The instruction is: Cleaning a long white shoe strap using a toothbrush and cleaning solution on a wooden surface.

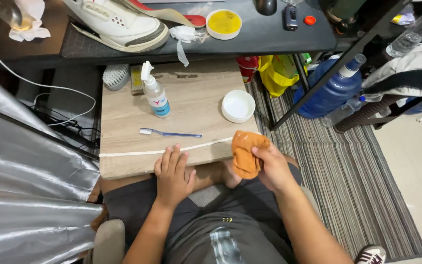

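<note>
While the right hand [272,168] has its grip clenched around a crumpled orange cloth [247,152] at the near right edge of the low wooden table [196,98], the left hand [172,175] lies flat with fingers released, resting on the table's near edge beside a white shoelace [137,152]. Farther in on the table are a blue toothbrush [169,133], a spray bottle [155,93] and a white round lid [238,106], with a white sneaker [118,22] on the dark shelf behind.

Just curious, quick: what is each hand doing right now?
Left hand: open, flat on the near edge of the wooden board, holding nothing.
Right hand: closed on an orange cloth.
</note>
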